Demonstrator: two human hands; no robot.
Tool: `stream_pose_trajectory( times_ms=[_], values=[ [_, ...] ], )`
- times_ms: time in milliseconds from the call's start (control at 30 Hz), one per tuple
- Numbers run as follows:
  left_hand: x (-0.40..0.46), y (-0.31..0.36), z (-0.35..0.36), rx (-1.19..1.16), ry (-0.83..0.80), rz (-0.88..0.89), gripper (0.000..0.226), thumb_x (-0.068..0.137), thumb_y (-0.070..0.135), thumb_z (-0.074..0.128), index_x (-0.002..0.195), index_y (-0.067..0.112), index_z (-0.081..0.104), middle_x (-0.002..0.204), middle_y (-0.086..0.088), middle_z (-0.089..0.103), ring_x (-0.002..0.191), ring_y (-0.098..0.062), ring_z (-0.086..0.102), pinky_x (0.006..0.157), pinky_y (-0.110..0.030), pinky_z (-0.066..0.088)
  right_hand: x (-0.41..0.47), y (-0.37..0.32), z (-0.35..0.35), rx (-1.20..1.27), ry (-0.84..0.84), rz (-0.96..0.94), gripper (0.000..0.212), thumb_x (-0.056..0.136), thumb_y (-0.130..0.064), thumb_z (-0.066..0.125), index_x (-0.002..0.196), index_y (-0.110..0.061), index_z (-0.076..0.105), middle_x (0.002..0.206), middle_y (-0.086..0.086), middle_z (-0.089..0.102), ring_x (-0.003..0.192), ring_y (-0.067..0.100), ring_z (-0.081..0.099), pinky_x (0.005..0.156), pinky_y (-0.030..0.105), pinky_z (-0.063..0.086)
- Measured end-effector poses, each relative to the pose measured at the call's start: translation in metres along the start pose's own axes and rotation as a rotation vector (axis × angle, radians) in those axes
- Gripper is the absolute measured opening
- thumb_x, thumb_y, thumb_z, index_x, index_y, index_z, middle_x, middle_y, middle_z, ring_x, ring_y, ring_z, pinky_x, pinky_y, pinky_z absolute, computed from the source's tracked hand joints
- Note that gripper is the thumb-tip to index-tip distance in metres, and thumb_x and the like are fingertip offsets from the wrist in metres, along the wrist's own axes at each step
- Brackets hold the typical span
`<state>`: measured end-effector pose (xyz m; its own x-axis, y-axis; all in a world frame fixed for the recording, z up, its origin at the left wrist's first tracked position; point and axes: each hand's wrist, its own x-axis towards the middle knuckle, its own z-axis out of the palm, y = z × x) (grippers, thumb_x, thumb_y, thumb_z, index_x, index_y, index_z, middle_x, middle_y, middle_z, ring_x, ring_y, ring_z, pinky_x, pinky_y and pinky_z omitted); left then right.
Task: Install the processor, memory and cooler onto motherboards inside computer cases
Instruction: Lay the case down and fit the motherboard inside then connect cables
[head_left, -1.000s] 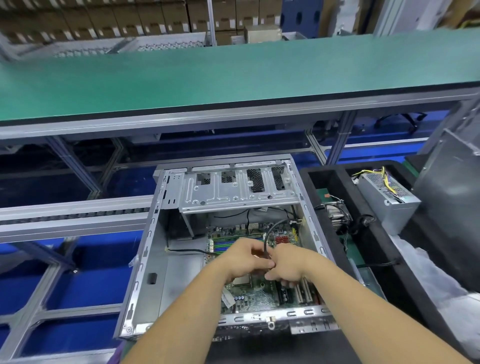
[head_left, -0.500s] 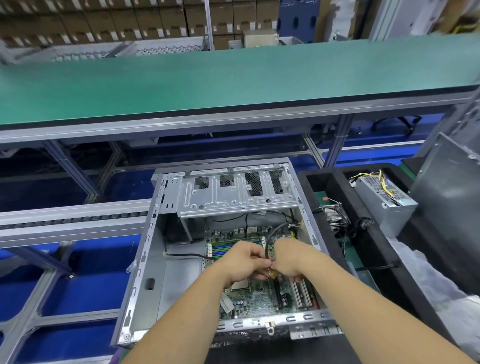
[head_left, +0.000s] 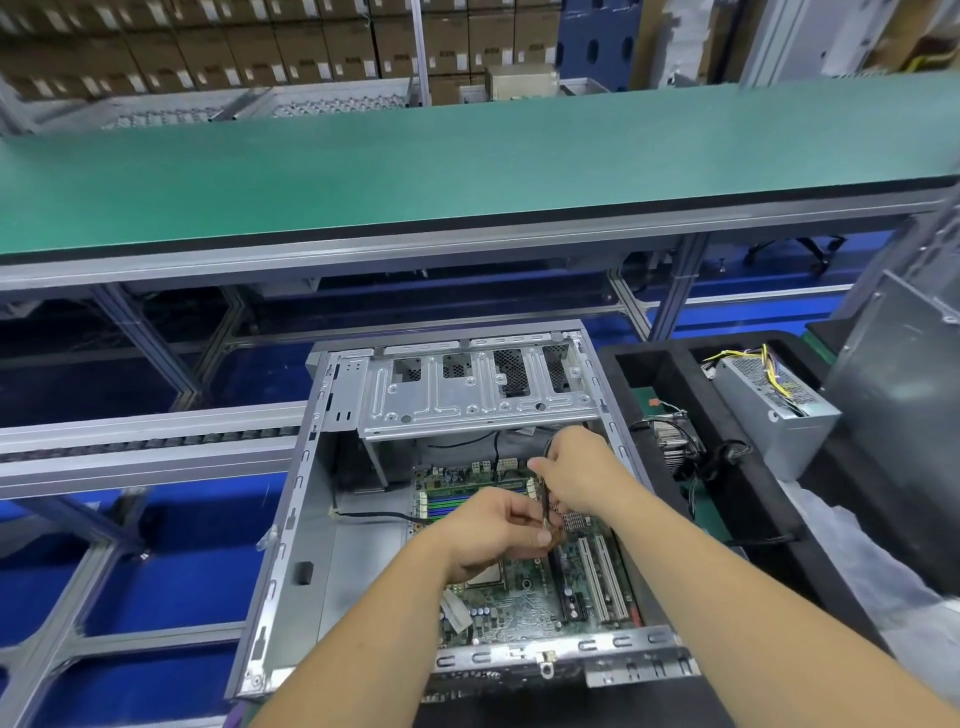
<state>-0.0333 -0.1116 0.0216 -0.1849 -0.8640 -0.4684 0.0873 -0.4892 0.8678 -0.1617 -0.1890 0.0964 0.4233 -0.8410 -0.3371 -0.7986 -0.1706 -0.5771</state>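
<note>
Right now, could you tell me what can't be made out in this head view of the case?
- Processor socket: mostly covered by the left hand.
- The thin dark item pinched between the left hand and right hand: too small and blurred to identify.
- Cooler in the black tray: partly hidden by the computer case wall and wires.
- Motherboard far edge: shadowed under the drive cage.

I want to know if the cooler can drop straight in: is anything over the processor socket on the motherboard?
Yes. The left hand hovers directly above the socket area of the motherboard, and both it and the right hand grip a thin dark cable that crosses there. The cooler sits in the black tray beside the case.
</note>
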Motion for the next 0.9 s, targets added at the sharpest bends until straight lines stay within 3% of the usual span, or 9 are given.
stream_pose_trajectory(
  times_ms=[200, 333, 467, 700, 900],
  values=[
    [0.001, 0.001, 0.001, -0.025, -0.008, -0.040, 0.014, 0.089, -0.009, 0.065, 0.095, 0.003, 0.070, 0.089, -0.009, 0.073, 0.083, -0.016, 0.072, 0.078, -0.024, 0.058, 0.004, 0.003, -0.008, -0.089, -0.066, -0.023, 0.030, 0.103, -0.027, 0.059, 0.081, -0.006, 0.060, 0.082, 0.020, 0.075, 0.070, 0.028, 0.076, 0.068, 0.035, 0.060],
    [0.000, 0.001, 0.002, -0.075, -0.019, -0.070, 0.012, 0.088, -0.006, 0.067, 0.091, 0.005, 0.070, 0.097, -0.017, 0.072, 0.086, -0.021, 0.073, 0.075, -0.024, 0.059, 0.008, 0.004, -0.008, -0.106, -0.096, -0.033, 0.032, 0.103, -0.027, 0.060, 0.083, -0.003, 0.063, 0.082, 0.022, 0.075, 0.067, 0.027, 0.076, 0.071, 0.037, 0.062],
    [0.002, 0.001, 0.010, 0.079, -0.028, -0.073, 0.013, 0.080, 0.000, 0.079, 0.084, 0.010, 0.071, 0.088, -0.012, 0.074, 0.079, -0.017, 0.072, 0.071, -0.023, 0.056, 0.008, 0.004, -0.009, -0.142, -0.232, -0.016, 0.033, 0.102, -0.024, 0.062, 0.081, 0.002, 0.067, 0.068, 0.014, 0.072, 0.047, 0.017, 0.066, 0.049, 0.023, 0.053],
    [0.008, 0.002, 0.029, 0.155, -0.088, -0.159, 0.018, 0.076, 0.005, 0.083, 0.092, 0.009, 0.074, 0.087, -0.004, 0.076, 0.083, -0.018, 0.072, 0.068, -0.022, 0.055, 0.008, 0.004, -0.009, -0.345, -0.382, -0.053, 0.032, 0.095, -0.013, 0.065, 0.065, -0.004, 0.064, 0.060, 0.009, 0.066, 0.051, 0.022, 0.064, 0.071, 0.038, 0.063],
    [0.012, -0.002, 0.037, 0.096, -0.043, -0.092, 0.017, 0.080, -0.003, 0.078, 0.090, 0.010, 0.073, 0.083, 0.003, 0.076, 0.074, -0.011, 0.072, 0.067, -0.020, 0.056, 0.008, -0.003, -0.018, -0.437, -0.420, -0.053, 0.027, 0.091, -0.011, 0.064, 0.065, -0.004, 0.063, 0.057, 0.010, 0.068, 0.040, 0.018, 0.062, 0.059, 0.032, 0.060]
  ],
)
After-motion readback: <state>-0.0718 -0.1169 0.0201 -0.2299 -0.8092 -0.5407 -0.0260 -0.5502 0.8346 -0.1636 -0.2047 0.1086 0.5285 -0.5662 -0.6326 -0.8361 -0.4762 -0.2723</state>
